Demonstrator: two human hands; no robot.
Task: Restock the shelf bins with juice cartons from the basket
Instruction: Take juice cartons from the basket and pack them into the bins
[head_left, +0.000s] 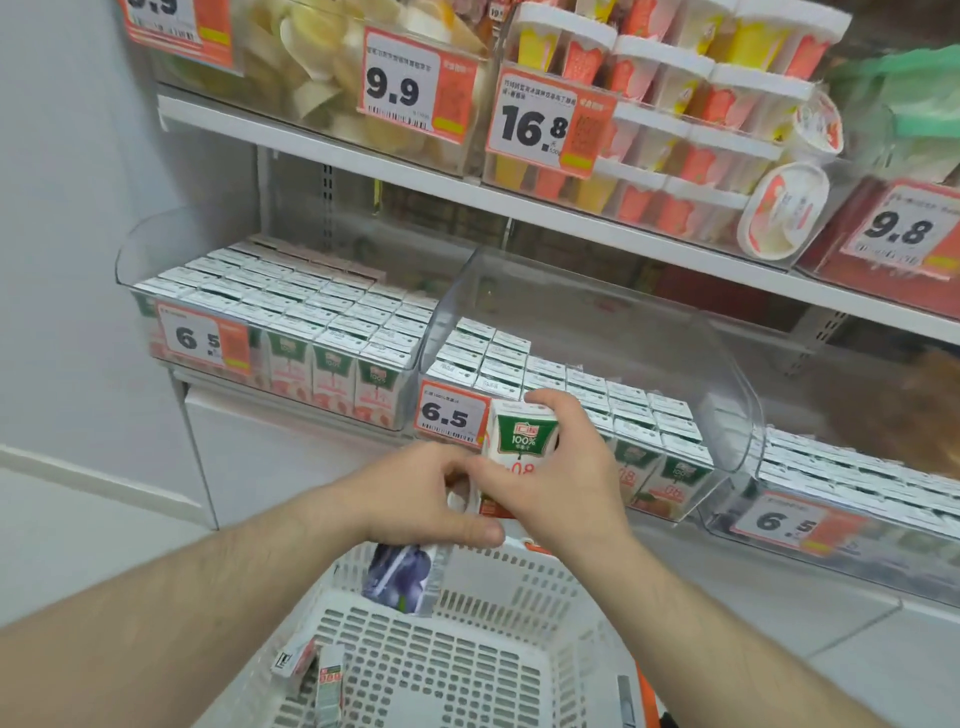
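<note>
A white juice carton (521, 439) with a green "100%" label stands upright just in front of the middle clear bin (727, 415), beside its 6.5 price tag (451, 417). My right hand (563, 470) grips the carton over its top and right side. My left hand (439, 493) holds its lower left edge, fingers curled and thumb underneath. Below my hands is the white perforated basket (483, 660). A purple carton (402, 577) leans on its far wall, and two small cartons (311, 670) lie at its left side. Rows of like cartons fill the middle bin.
A full clear bin (270, 332) of cartons sits to the left and another bin (841, 493) to the right. The upper shelf (363, 156) holds bins of snacks and white cups with price tags. A pale wall stands at far left.
</note>
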